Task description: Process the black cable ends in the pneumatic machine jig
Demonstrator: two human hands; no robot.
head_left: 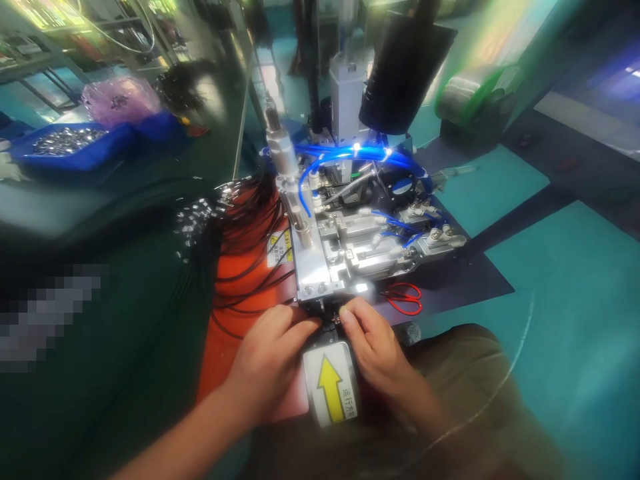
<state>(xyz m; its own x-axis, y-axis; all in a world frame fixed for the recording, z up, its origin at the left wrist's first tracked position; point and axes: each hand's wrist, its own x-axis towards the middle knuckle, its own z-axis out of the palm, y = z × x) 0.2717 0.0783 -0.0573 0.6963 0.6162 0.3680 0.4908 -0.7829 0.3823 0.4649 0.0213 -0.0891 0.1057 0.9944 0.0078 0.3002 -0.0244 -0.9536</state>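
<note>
A metal machine point(315, 270) is shown mid-view. To the machine's left, an orange-red panel point(220, 363) is crossed by black cables point(255, 217). At the machine's near end, the left hand point(273, 340) and right hand point(370, 340) are held slightly apart, fingers bent. An arrow label point(333, 387) is placed just in front of the machine; red loops point(405, 298) are seen to its right. Beside the right fingertips, at the machine's near edge, a small piece point(336, 320) is glimpsed; whether anything is gripped by either hand cannot be told.
</note>
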